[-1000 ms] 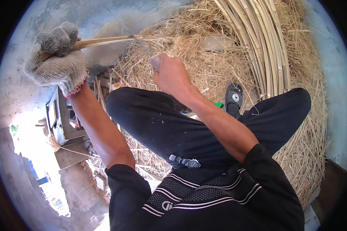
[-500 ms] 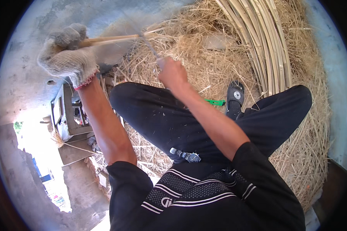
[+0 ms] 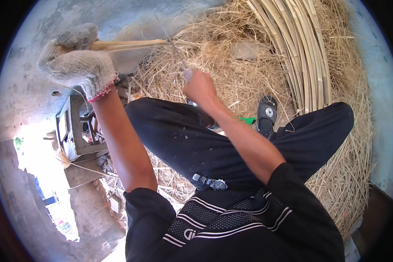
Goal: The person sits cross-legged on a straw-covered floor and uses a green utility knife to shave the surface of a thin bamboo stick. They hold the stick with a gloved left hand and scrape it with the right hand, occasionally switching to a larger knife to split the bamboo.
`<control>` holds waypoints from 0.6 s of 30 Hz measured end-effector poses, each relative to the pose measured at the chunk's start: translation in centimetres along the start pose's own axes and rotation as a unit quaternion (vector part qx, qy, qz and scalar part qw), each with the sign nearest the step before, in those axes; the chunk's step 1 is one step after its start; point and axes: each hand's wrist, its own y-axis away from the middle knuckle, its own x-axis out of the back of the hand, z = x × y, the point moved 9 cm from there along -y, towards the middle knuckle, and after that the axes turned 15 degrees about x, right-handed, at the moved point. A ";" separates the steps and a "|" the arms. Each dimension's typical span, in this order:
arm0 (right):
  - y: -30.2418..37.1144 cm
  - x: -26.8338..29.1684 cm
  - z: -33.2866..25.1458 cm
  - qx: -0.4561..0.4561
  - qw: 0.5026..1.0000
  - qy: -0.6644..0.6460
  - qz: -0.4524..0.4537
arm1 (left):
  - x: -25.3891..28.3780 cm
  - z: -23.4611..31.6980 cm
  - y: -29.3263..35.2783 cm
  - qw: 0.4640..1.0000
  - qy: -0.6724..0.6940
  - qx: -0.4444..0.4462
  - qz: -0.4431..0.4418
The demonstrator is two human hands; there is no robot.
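My left hand (image 3: 76, 65), in a grey knitted glove with a red cuff edge, is closed around a pale split bamboo strip (image 3: 133, 44) that points to the right. Bare and closed, my right hand (image 3: 201, 89) grips the handle of a thin-bladed knife (image 3: 177, 53). The blade slants up and left, crossing the strip near its far end; whether it cuts in cannot be made out. Part of the knife's handle is hidden inside my fingers.
Long pale strips (image 3: 299, 52) lie bundled at the upper right on loose shavings (image 3: 222, 65). A green-handled tool (image 3: 248, 120) lies near my dark shoe (image 3: 267, 111). A wristwatch (image 3: 216, 184) rests on my lap. Left stands a wooden frame (image 3: 76, 126) by the wall.
My left hand has shifted slightly left with the strip. The knife and my right hand have moved a little to the right and down, and the blade is less blurred.
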 end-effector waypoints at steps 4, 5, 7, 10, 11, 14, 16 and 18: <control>1.9 2.7 -3.6 0.073 0.996 0.022 0.044 | 0.8 -5.2 -1.2 0.990 0.103 0.087 0.041; 2.6 2.9 -5.3 0.101 0.993 0.033 0.052 | 1.2 -6.2 -1.5 0.988 0.101 0.106 0.053; 3.4 2.1 -6.6 0.134 0.988 0.042 0.059 | 2.9 -9.7 -3.0 0.975 0.096 0.175 0.096; 2.5 0.6 -4.5 0.104 0.991 0.056 0.067 | 3.4 -10.4 -5.0 0.965 0.070 0.214 0.132; 0.8 -0.2 -0.6 0.060 0.992 0.077 0.078 | 1.3 -6.6 -3.5 0.979 0.043 0.170 0.105; -1.5 -0.4 6.2 0.043 0.988 0.146 0.008 | 0.6 -2.0 -1.9 0.991 0.013 0.127 0.038; -1.0 0.1 5.9 0.062 0.992 0.113 -0.001 | 1.1 -0.6 -0.7 0.988 -0.092 0.107 0.069; 0.6 -2.6 8.0 -0.104 0.933 -0.326 -0.113 | 2.5 0.0 -1.6 0.981 0.060 0.133 0.130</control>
